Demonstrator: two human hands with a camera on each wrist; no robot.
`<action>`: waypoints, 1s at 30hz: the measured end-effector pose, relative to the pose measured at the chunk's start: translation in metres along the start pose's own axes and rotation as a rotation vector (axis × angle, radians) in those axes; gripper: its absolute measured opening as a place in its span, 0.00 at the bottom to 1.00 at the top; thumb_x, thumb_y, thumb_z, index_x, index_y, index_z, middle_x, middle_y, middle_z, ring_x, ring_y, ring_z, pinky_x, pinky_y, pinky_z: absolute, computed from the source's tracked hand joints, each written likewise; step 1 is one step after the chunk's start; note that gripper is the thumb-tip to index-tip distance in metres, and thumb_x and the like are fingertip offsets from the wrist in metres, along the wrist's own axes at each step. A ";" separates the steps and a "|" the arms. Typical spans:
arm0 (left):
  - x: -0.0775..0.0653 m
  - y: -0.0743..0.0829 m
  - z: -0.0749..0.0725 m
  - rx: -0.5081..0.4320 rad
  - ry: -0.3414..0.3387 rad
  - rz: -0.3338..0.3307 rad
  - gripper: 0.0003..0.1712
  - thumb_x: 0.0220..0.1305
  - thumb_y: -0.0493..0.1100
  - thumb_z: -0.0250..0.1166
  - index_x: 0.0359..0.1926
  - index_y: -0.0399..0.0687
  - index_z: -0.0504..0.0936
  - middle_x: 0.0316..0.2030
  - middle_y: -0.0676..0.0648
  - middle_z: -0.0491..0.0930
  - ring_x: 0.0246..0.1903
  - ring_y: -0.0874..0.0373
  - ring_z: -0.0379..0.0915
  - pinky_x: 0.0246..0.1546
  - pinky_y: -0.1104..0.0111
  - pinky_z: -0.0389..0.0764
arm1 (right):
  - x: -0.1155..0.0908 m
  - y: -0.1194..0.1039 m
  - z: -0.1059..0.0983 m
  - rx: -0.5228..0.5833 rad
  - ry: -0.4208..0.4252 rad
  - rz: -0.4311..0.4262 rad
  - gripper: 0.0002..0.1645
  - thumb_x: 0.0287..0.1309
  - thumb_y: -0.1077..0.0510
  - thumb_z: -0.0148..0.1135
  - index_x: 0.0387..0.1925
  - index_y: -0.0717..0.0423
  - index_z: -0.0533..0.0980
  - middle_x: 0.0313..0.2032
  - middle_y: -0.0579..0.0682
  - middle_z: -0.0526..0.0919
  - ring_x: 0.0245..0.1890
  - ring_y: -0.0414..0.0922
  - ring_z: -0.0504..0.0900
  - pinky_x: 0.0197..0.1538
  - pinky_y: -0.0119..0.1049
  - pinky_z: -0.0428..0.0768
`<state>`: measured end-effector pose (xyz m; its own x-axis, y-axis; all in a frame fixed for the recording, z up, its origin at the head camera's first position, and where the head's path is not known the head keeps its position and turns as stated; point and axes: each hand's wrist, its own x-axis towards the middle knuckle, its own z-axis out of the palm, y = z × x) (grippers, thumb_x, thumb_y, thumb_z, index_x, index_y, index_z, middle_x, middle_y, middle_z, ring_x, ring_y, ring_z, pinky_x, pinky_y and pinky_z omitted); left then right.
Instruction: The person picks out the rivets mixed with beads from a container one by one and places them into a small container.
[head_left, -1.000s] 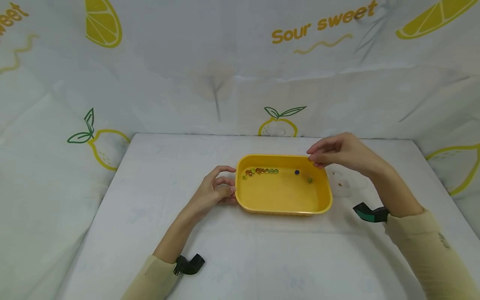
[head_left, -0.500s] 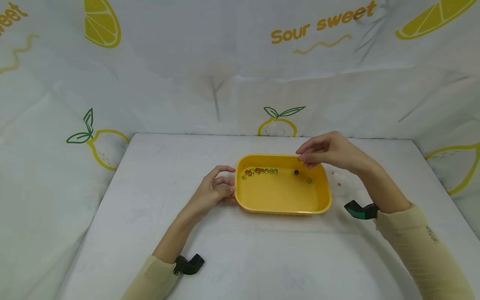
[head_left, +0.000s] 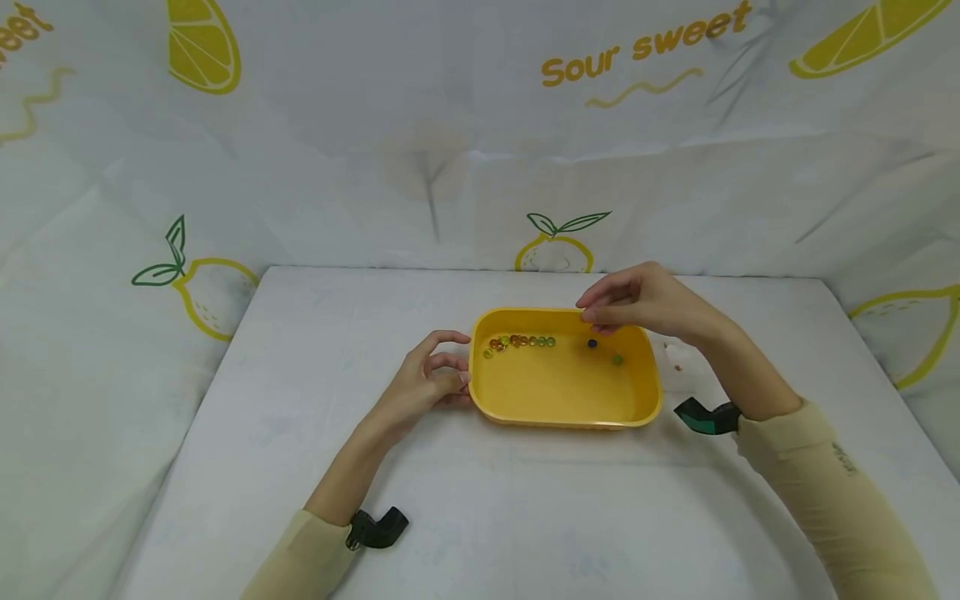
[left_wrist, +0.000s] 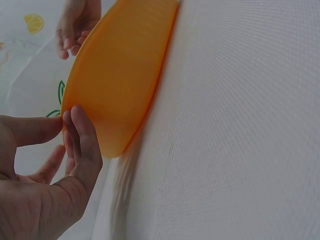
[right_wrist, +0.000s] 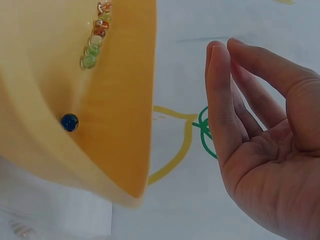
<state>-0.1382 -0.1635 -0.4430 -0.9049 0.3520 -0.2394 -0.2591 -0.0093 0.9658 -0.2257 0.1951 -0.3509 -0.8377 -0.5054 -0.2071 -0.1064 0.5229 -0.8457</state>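
A yellow plastic bin (head_left: pixel 562 408) rests on the white-covered table. Against its left end, the fingertips of my left hand (head_left: pixel 431 375) touch the outer wall, fingers loosely bent. My right hand (head_left: pixel 648 300) hovers over the far rim, thumb and fingertips brought close together with nothing visible between them. Inside, several amber and green glass marbles (head_left: pixel 522 341) line up along the far wall toward the left. A blue marble (right_wrist: pixel 69 122) lies apart from them, below my right fingertips in the head view, and a green marble (head_left: pixel 617 359) sits farther right.
A white cloth with lemon prints (head_left: pixel 555 252) hangs behind the table (head_left: pixel 480 517). To the right of the bin, a flat pale patch with small brown specks (head_left: pixel 678 367) lies on the table. Each wrist wears a black camera (head_left: pixel 378 529).
My right hand has moved left along the bin's far rim, from near the right corner to above the blue marble. The left hand, the bin and the marbles stay in place.
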 end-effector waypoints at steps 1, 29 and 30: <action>0.000 0.000 0.000 0.001 0.000 -0.001 0.32 0.73 0.31 0.64 0.73 0.54 0.70 0.51 0.36 0.80 0.39 0.55 0.87 0.46 0.62 0.95 | 0.001 0.000 0.001 -0.003 -0.003 -0.004 0.20 0.69 0.57 0.75 0.55 0.68 0.85 0.40 0.51 0.95 0.38 0.50 0.95 0.49 0.41 0.95; 0.001 0.000 0.000 0.003 0.004 -0.006 0.31 0.74 0.30 0.64 0.73 0.54 0.70 0.49 0.38 0.81 0.38 0.54 0.87 0.46 0.62 0.95 | 0.041 -0.010 0.033 -0.041 -0.212 -0.045 0.19 0.70 0.62 0.71 0.58 0.69 0.83 0.46 0.67 0.92 0.42 0.58 0.93 0.50 0.50 0.95; 0.001 0.000 -0.001 0.003 0.003 -0.004 0.32 0.74 0.31 0.64 0.73 0.54 0.70 0.49 0.39 0.81 0.38 0.54 0.87 0.46 0.62 0.95 | 0.042 -0.010 0.034 -0.047 -0.220 -0.047 0.19 0.70 0.62 0.71 0.58 0.68 0.83 0.46 0.67 0.92 0.42 0.59 0.93 0.50 0.50 0.95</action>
<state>-0.1390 -0.1638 -0.4427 -0.9048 0.3495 -0.2434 -0.2615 -0.0047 0.9652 -0.2418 0.1448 -0.3676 -0.6952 -0.6643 -0.2747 -0.1715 0.5244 -0.8340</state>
